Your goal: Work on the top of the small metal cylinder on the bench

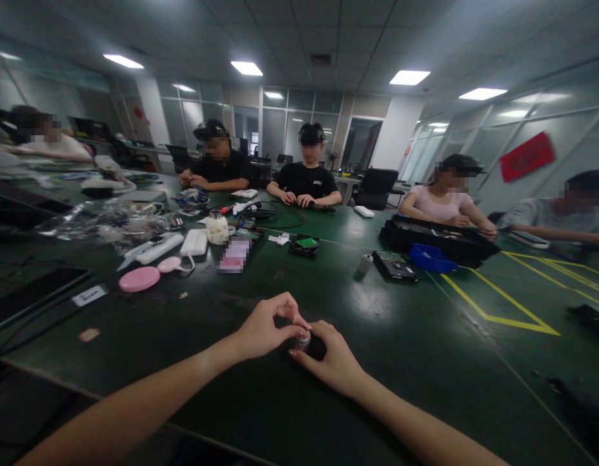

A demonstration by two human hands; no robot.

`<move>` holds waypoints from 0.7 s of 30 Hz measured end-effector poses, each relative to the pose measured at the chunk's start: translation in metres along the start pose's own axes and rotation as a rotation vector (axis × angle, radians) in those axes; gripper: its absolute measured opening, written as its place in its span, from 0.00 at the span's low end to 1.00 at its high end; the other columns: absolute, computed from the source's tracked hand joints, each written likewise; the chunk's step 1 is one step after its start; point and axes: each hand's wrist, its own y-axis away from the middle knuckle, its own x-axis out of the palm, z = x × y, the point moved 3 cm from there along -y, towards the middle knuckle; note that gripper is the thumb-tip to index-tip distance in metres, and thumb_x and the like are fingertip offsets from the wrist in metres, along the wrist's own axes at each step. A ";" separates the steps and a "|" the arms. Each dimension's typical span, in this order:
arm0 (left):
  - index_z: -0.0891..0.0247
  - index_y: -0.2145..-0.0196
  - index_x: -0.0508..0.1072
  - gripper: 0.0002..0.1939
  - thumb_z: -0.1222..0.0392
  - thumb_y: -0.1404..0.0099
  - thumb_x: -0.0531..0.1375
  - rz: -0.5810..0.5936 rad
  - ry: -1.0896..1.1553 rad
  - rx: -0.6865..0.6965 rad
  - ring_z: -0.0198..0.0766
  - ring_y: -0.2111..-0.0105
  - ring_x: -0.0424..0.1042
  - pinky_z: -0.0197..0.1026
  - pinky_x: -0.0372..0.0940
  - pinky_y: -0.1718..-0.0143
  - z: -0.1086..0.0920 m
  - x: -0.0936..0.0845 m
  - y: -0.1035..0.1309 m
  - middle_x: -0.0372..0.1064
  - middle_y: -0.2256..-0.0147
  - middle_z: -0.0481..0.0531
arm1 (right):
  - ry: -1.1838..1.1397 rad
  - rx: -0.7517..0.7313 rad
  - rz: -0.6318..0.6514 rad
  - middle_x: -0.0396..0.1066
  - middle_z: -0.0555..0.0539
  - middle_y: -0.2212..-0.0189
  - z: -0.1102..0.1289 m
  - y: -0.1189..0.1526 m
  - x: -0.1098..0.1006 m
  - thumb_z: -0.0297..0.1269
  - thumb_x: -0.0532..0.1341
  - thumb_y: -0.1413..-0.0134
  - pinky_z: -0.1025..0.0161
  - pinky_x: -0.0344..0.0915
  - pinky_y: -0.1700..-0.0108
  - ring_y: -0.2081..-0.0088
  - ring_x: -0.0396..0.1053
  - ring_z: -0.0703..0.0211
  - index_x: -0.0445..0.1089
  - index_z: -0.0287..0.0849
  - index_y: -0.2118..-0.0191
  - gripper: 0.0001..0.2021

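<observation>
Pink disc (139,279): We note it lying flat on the green table (261,404), away from the work.
Left hand (261,329): We find thumb and fingertips together on the top of the small metal cylinder (301,344), apparently for a fine grip.
Cylinder position: We place it upright between the hands, beneath the left fingertips and within the right hand's curl.
Right hand (337,364): We find it clamped around the side, apparently for steadiness.
Second cylinder (365,263): We see it standing beyond, near a hard drive (395,266).

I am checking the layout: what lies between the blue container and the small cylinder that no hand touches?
In the head view, a hard drive lies between the small cylinder and the blue container.
</observation>
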 end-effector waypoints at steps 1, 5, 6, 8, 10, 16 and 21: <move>0.63 0.70 0.63 0.13 0.65 0.43 0.67 -0.002 -0.003 0.006 0.43 0.64 0.77 0.44 0.70 0.60 0.000 -0.001 0.000 0.77 0.69 0.51 | -0.001 0.001 0.003 0.71 0.45 0.65 0.000 0.000 0.000 0.40 0.66 0.49 0.56 0.63 0.58 0.62 0.68 0.51 0.72 0.40 0.58 0.13; 0.63 0.70 0.64 0.13 0.64 0.43 0.67 0.022 -0.055 0.005 0.43 0.65 0.77 0.44 0.70 0.60 -0.001 -0.002 -0.001 0.76 0.69 0.51 | -0.014 -0.005 -0.001 0.71 0.45 0.63 -0.002 -0.001 0.000 0.41 0.66 0.49 0.55 0.63 0.56 0.60 0.68 0.51 0.71 0.41 0.55 0.16; 0.63 0.69 0.64 0.13 0.63 0.43 0.67 0.035 -0.073 0.004 0.43 0.65 0.77 0.43 0.70 0.60 -0.001 -0.002 -0.001 0.76 0.69 0.50 | -0.017 -0.007 -0.004 0.71 0.45 0.63 -0.002 0.000 0.001 0.41 0.66 0.49 0.55 0.63 0.56 0.60 0.68 0.51 0.71 0.41 0.54 0.16; 0.63 0.67 0.65 0.12 0.63 0.42 0.67 0.060 -0.117 0.015 0.43 0.64 0.77 0.43 0.69 0.59 -0.002 -0.003 0.000 0.76 0.68 0.50 | -0.018 -0.013 -0.007 0.71 0.45 0.63 -0.004 0.000 0.001 0.41 0.66 0.48 0.55 0.63 0.56 0.60 0.68 0.51 0.71 0.41 0.54 0.16; 0.63 0.64 0.68 0.10 0.64 0.40 0.65 0.087 -0.194 0.046 0.42 0.61 0.76 0.43 0.67 0.56 -0.004 -0.003 0.001 0.75 0.65 0.51 | -0.012 -0.018 -0.007 0.71 0.45 0.64 -0.004 0.000 0.002 0.41 0.66 0.48 0.56 0.63 0.57 0.61 0.68 0.52 0.71 0.41 0.56 0.15; 0.60 0.56 0.74 0.10 0.64 0.36 0.61 0.176 -0.344 0.129 0.43 0.49 0.67 0.45 0.59 0.47 -0.009 -0.008 0.003 0.67 0.51 0.54 | -0.001 -0.021 -0.015 0.71 0.44 0.63 -0.003 0.000 0.001 0.38 0.67 0.50 0.56 0.63 0.57 0.61 0.68 0.52 0.71 0.40 0.57 0.14; 0.62 0.55 0.70 0.16 0.61 0.40 0.67 0.135 -0.304 0.090 0.44 0.51 0.69 0.46 0.58 0.46 -0.009 -0.011 0.000 0.73 0.57 0.53 | 0.006 -0.035 -0.019 0.70 0.46 0.66 -0.003 0.000 0.002 0.40 0.66 0.48 0.57 0.64 0.59 0.63 0.68 0.53 0.71 0.40 0.61 0.11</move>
